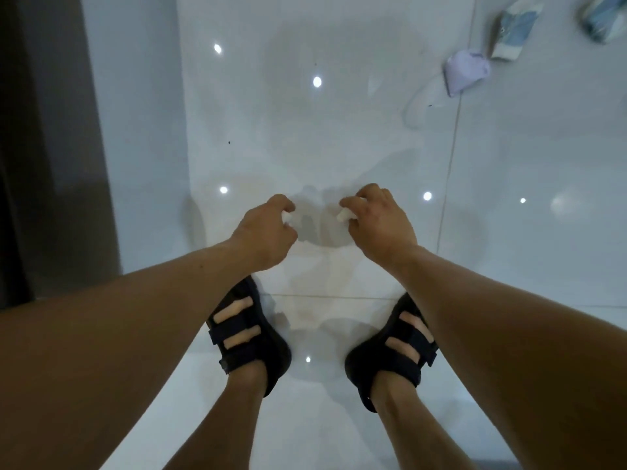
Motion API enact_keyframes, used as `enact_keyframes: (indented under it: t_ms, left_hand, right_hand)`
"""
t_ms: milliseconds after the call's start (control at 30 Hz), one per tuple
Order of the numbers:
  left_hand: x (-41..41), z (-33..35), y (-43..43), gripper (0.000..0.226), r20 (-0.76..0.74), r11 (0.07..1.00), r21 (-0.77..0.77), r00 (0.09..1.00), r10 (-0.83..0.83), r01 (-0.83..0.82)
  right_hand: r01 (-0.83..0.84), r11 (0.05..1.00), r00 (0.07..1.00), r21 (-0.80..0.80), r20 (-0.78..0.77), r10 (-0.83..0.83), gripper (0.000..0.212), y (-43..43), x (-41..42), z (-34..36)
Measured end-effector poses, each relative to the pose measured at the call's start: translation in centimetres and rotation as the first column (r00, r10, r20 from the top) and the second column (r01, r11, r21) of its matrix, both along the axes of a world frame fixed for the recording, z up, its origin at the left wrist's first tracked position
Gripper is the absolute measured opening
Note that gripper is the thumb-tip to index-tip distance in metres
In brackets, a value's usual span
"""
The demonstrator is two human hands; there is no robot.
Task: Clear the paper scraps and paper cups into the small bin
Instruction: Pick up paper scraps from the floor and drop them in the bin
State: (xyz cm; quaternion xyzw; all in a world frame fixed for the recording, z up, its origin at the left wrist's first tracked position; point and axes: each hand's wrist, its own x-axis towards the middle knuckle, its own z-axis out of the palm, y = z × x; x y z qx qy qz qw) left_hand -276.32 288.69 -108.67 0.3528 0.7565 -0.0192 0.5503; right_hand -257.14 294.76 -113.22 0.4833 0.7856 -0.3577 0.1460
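Note:
My left hand [266, 228] hangs over the glossy white floor with its fingers curled around a small white paper scrap [288, 218]. My right hand [376, 222] is level with it and closed on another white paper scrap [343, 214]. On the floor at the far right lie a crumpled pale purple paper scrap [466, 71], a crushed blue and white paper cup [515, 28], and a second blue patterned cup [602, 16] at the frame edge. No bin is in view.
My two feet in dark strapped sandals [249, 337] [395, 347] stand on the white tiled floor [305, 130]. A dark wall or door panel [51, 147] runs down the left side. Ceiling lights reflect in the tiles.

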Motion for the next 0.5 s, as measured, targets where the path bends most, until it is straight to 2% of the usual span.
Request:
enact_keyframes:
  t_ms: [100, 233, 500]
  left_hand:
    - [-0.8, 3.5, 3.1, 0.039, 0.01, 0.996, 0.082, 0.999, -0.043, 0.042]
    - [-2.4, 10.8, 7.8, 0.039, -0.055, 0.984, 0.168, 0.997, -0.047, 0.056]
    - [-9.0, 33.9, 12.7, 0.042, -0.207, 0.94, 0.322, 0.977, -0.045, 0.112]
  right_hand:
    - [0.054, 0.998, 0.997, -0.015, -0.051, -0.055, 0.04, 1.1, -0.6, 4.1]
    - [0.055, 0.998, 0.993, 0.02, -0.101, -0.053, 0.044, 4.2, -2.1, 12.0]
    - [-0.023, 0.991, 0.98, 0.134, -0.191, 0.049, 0.046, 8.8, -8.6, 33.9]
